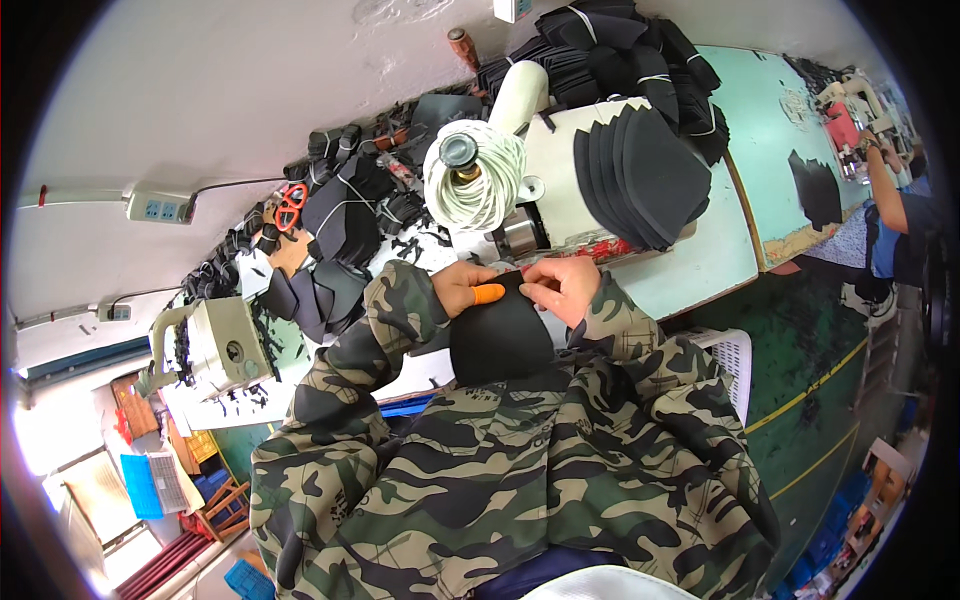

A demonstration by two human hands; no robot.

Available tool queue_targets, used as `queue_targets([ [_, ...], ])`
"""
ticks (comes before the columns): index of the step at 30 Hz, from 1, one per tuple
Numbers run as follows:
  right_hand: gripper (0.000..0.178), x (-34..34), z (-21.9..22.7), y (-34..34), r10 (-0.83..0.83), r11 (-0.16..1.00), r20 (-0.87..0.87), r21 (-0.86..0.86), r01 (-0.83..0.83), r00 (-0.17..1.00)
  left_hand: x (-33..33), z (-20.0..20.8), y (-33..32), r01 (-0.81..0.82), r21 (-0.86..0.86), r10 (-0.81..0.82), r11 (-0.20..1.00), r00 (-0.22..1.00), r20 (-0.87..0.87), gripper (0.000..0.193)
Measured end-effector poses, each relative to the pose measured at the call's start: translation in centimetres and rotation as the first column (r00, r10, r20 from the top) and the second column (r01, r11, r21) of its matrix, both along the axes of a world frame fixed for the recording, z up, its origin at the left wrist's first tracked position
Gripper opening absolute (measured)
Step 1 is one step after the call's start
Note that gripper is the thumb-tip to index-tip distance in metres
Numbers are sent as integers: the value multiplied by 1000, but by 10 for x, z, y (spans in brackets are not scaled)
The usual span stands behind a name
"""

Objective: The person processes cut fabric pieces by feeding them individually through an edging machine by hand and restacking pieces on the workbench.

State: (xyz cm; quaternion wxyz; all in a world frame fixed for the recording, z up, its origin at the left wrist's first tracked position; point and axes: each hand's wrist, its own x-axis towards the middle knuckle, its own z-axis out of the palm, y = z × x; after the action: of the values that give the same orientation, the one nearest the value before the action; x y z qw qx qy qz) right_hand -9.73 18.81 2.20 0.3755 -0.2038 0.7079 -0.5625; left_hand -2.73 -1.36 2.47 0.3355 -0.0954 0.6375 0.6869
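Note:
My left hand (463, 288), an orange cover on its thumb, pinches the top edge of a black curved sheet piece (498, 340). Close beside it, my right hand (563, 288) grips the same edge between thumb and fingers. The piece hangs down in front of my camouflage jacket, its rounded end lowest. Just beyond my hands stands a cream machine (520, 98) with a coil of white cord (478, 180) around its upper part. A fanned stack of similar black pieces (645, 178) lies on the machine's flat top, to the right.
Tied black bundles (600, 55) are piled behind the machine. Orange-handled scissors (290, 207) lie among black pieces and scraps at the left. A second cream machine (215, 345) stands further left. A white basket (733, 365) is by my right elbow. Another person's arm (885, 190) works at the far right.

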Motion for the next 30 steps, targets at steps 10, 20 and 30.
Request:
queue_targets([
  [10, 15, -16, 7, 3, 32, 990, -289, 138, 9, 957, -2, -19, -45, 54, -333, -82, 941, 994, -70, 25],
  [20, 16, -21, -2, -7, 76, 989, -365, 144, -25, 928, -14, -27, -45, 95, -368, -84, 925, 995, 45, 26],
  [30, 25, -37, 6, -12, 279, 947, -760, 319, -38, 587, -26, -2, -5, -234, -294, 221, 927, 972, -78, 19],
])
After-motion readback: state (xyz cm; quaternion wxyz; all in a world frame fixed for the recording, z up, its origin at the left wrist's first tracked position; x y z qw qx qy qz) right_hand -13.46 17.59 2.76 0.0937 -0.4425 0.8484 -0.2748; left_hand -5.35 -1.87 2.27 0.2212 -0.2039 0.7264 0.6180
